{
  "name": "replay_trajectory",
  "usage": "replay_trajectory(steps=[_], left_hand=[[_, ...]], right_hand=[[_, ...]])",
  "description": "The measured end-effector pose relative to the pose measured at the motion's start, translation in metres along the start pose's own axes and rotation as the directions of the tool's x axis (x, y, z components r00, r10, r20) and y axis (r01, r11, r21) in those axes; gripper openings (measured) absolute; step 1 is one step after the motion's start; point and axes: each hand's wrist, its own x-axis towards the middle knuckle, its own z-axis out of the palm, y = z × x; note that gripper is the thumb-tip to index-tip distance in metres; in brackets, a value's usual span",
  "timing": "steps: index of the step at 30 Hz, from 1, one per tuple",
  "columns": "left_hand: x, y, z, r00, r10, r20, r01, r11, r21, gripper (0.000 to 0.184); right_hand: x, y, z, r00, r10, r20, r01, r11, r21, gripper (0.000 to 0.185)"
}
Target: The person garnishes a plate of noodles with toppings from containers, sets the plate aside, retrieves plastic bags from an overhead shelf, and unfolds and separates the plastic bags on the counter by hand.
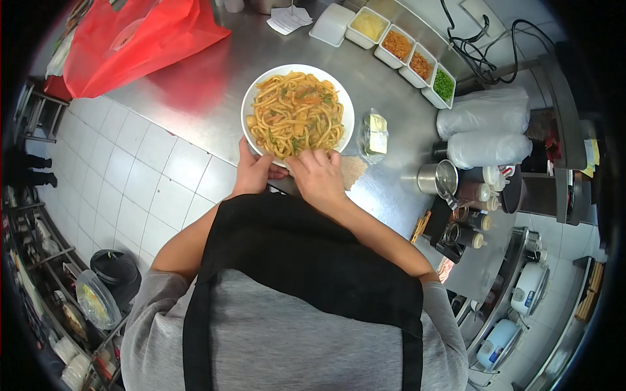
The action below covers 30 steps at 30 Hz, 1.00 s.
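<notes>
A round white plate (349,112) heaped with thick sauced noodles (297,111) rests on the steel counter at its near edge. My left hand (256,169) is closed at the plate's near left rim, with the thumb up along the side. Beside it, my right hand (317,173) has its fingers bent and bunched at the near rim, close to the noodles. What is under those fingertips is hidden. A beige, cloth-like piece (354,171) lies just right of my right hand. Farther right is a small clear-wrapped packet (376,137) with pale yellow-green contents.
A red plastic bag (143,45) stands at the back left of the counter (195,85). White tubs of toppings (420,65) line the back right, near a paper slip (289,19). Bagged stacks (489,150), a metal pot (430,178) and several sauce bottles (476,192) stand right.
</notes>
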Motion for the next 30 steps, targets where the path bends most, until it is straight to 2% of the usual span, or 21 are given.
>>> replay_trajectory(steps=[5,7,10,11,13,15,16,19,21,23,24,27,29,30], left_hand=[[0.018,0.02,-0.019,0.991,-0.057,0.123,0.041,0.99,0.132,0.057],[0.032,0.034,-0.032,0.977,-0.104,0.185,0.063,0.975,0.214,0.058],[0.051,0.064,-0.043,0.943,-0.175,0.281,0.039,0.901,0.431,0.06],[0.06,0.076,-0.045,0.915,-0.197,0.353,-0.016,0.855,0.518,0.058],[0.094,0.089,-0.053,0.85,-0.246,0.467,-0.071,0.823,0.563,0.056],[0.11,0.082,-0.053,0.938,0.047,0.343,-0.248,0.782,0.572,0.057],[0.112,0.08,-0.051,0.94,0.199,0.275,-0.328,0.741,0.585,0.057],[0.059,0.045,-0.039,0.93,0.365,0.048,-0.302,0.684,0.664,0.064],[0.018,0.017,-0.022,0.982,0.171,0.08,-0.188,0.851,0.49,0.063],[0.006,-0.003,-0.006,0.998,0.025,0.052,-0.036,0.976,0.213,0.061],[0.009,-0.005,-0.004,1.0,0.023,0.019,-0.026,0.983,0.18,0.061],[0.021,0.001,-0.014,0.994,-0.005,0.112,-0.018,0.979,0.205,0.062],[0.017,0.014,-0.015,0.992,-0.024,0.127,-0.005,0.975,0.221,0.062],[0.014,0.019,-0.016,0.99,-0.037,0.135,0.004,0.973,0.23,0.062]], right_hand=[[-0.027,0.037,-0.015,0.999,0.029,-0.032,-0.032,0.993,-0.114,0.029],[-0.037,0.062,-0.017,0.998,-0.005,-0.067,-0.005,0.989,-0.151,0.027],[-0.038,0.091,-0.025,0.995,-0.067,-0.074,0.052,0.98,-0.193,0.025],[-0.033,0.098,-0.026,0.995,-0.066,-0.074,0.05,0.978,-0.202,0.025],[-0.025,0.106,-0.03,0.995,-0.067,-0.067,0.051,0.975,-0.217,0.024],[-0.02,0.098,-0.027,0.996,-0.038,-0.076,0.022,0.979,-0.202,0.023],[-0.019,0.086,-0.024,0.996,-0.005,-0.087,-0.012,0.981,-0.193,0.023],[-0.018,0.054,-0.012,0.994,0.036,-0.103,-0.051,0.986,-0.157,0.023],[-0.016,0.03,-0.003,0.993,0.042,-0.112,-0.051,0.996,-0.079,0.028],[-0.016,0.016,0.006,0.993,0.023,-0.114,-0.029,0.998,-0.052,0.028],[-0.015,0.015,0.009,0.993,0.012,-0.117,-0.017,0.999,-0.042,0.029],[-0.032,0.034,0.002,0.985,0.008,-0.175,-0.019,0.998,-0.061,0.029],[-0.045,0.053,-0.022,0.963,0.135,-0.231,-0.119,0.989,0.084,0.024],[-0.053,0.058,-0.033,0.922,0.259,-0.287,-0.205,0.957,0.203,0.024]])
